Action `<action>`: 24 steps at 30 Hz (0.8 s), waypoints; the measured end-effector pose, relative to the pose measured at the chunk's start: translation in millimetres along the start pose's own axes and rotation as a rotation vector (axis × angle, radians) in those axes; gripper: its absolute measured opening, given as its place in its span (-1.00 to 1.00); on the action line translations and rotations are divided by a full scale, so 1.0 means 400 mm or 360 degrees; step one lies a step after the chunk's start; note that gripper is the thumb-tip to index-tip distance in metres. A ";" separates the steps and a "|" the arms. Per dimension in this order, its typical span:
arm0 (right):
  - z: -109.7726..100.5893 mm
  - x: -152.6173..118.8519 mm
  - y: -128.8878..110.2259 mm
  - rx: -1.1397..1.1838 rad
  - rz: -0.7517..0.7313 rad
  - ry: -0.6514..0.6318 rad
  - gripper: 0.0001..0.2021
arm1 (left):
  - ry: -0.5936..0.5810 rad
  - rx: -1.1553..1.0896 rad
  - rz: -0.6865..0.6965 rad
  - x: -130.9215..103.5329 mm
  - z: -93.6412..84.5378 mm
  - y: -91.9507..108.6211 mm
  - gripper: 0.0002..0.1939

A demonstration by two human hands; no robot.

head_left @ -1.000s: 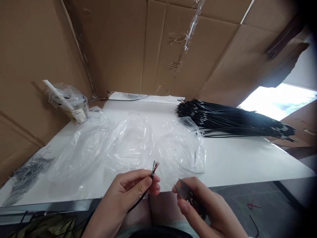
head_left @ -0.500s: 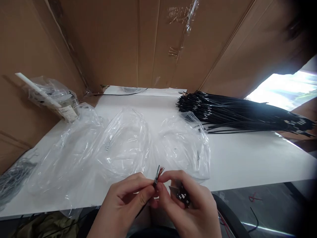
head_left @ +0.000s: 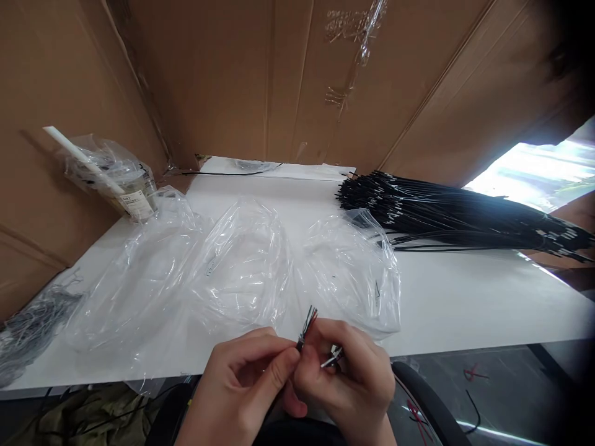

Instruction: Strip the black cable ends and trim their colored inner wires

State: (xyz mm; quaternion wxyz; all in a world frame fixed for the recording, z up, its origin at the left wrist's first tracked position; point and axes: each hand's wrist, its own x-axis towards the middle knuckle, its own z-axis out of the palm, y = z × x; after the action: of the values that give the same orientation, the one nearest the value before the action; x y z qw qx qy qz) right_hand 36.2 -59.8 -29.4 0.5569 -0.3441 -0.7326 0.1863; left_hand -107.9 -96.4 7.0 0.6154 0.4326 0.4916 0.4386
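Observation:
Between thumb and forefinger, my left hand [head_left: 248, 378] pinches a black cable close to its stripped end. Thin wires [head_left: 310, 321], some dark green and some red, fan upward from that end. My right hand [head_left: 348, 375] is closed beside it, thumb and forefinger against the base of the wires. A small metal tool [head_left: 332, 357] with a light tip shows inside the curled fingers of my right hand; most of it is hidden. The two hands almost touch at the cable, above the table's front edge.
Clear plastic bags [head_left: 242, 272] lie across the white table [head_left: 446, 303]. A big bundle of black cables [head_left: 446, 214] rests at the back right. Back left stands a bagged cup [head_left: 134, 198] with a white straw. Grey strands [head_left: 35, 328] pile at the left. Cardboard [head_left: 232, 80] walls surround the table.
My right hand has turned, and the tool in it now shows less of its body. The wires look more spread, with more green visible. The whole view has shifted slightly.

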 end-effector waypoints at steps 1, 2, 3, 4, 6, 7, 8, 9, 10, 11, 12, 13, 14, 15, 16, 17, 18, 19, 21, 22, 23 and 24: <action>-0.003 0.000 0.003 -0.0014 -0.0017 -0.0036 -0.75 | -0.0024 -0.0040 -0.0033 -0.001 -0.003 -0.004 -0.63; -0.007 0.001 0.004 -0.0016 -0.0007 -0.0059 -0.73 | -0.0037 -0.0065 -0.0058 -0.001 -0.006 -0.007 -0.61; -0.011 0.002 0.003 -0.0002 0.0036 -0.0084 -0.73 | -0.0046 -0.0076 -0.0066 -0.001 -0.009 -0.011 -0.60; -0.015 0.004 0.000 0.0026 0.0108 -0.0124 -0.73 | -0.0038 -0.0076 -0.0064 0.000 -0.011 -0.013 -0.60; -0.024 0.005 -0.011 0.0103 0.0292 -0.0203 -0.74 | 0.0009 -0.0056 -0.0034 0.000 -0.013 -0.012 -0.64; -0.027 0.005 -0.018 0.0126 0.0365 -0.0226 -0.74 | 0.0047 -0.0031 -0.0018 -0.001 -0.012 -0.009 -0.66; -0.030 0.004 -0.024 0.0132 0.0401 -0.0237 -0.74 | 0.0088 0.0004 0.0000 -0.001 -0.010 -0.006 -0.68; -0.032 0.002 -0.029 0.0121 0.0410 -0.0234 -0.74 | 0.0133 0.0045 0.0026 -0.003 -0.008 -0.002 -0.69; -0.034 0.002 -0.033 0.0106 0.0413 -0.0235 -0.75 | 0.0174 0.0092 0.0045 -0.005 -0.006 0.001 -0.70; -0.035 0.001 -0.036 0.0098 0.0417 -0.0246 -0.77 | 0.0210 0.0139 0.0065 -0.007 -0.004 0.002 -0.72; -0.036 0.002 -0.038 0.0102 0.0430 -0.0272 -0.80 | 0.0243 0.0185 0.0087 -0.010 -0.003 0.003 -0.74; -0.037 0.003 -0.040 0.0117 0.0443 -0.0299 -0.81 | 0.0274 0.0228 0.0115 -0.013 -0.002 0.002 -0.77; -0.038 0.005 -0.041 0.0137 0.0449 -0.0320 -0.80 | 0.0302 0.0266 0.0146 -0.016 -0.002 0.000 -0.80; -0.039 0.008 -0.041 0.0156 0.0444 -0.0336 -0.78 | 0.0321 0.0300 0.0173 -0.019 -0.002 -0.001 -0.83; -0.040 0.010 -0.042 0.0169 0.0430 -0.0344 -0.76 | 0.0337 0.0330 0.0202 -0.021 -0.003 -0.002 -0.84; -0.041 0.012 -0.043 0.0174 0.0411 -0.0342 -0.74 | 0.0345 0.0358 0.0227 -0.023 -0.004 -0.002 -0.84; -0.041 0.014 -0.044 0.0172 0.0392 -0.0338 -0.72 | 0.0343 0.0382 0.0246 -0.024 -0.004 -0.001 -0.84; -0.042 0.015 -0.045 0.0167 0.0374 -0.0319 -0.70 | 0.0340 0.0403 0.0263 -0.026 -0.005 0.001 -0.83; -0.041 0.015 -0.047 0.0154 0.0328 -0.0276 -0.67 | 0.0341 0.0446 0.0306 -0.028 -0.004 0.008 -0.81; -0.041 0.014 -0.048 0.0148 0.0305 -0.0261 -0.65 | 0.0351 0.0472 0.0333 -0.029 -0.002 0.011 -0.79; -0.041 0.014 -0.048 0.0143 0.0287 -0.0255 -0.63 | 0.0364 0.0502 0.0360 -0.030 -0.001 0.013 -0.77; -0.041 0.013 -0.048 0.0141 0.0272 -0.0255 -0.62 | 0.0380 0.0540 0.0391 -0.032 0.000 0.014 -0.76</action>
State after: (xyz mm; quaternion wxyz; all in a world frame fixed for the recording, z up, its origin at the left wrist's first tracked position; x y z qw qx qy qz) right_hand 45.3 -71.5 -8.1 0.4935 -0.3642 -0.7338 0.2921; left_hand -110.3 -107.5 15.1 0.4134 0.5314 0.5713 0.4694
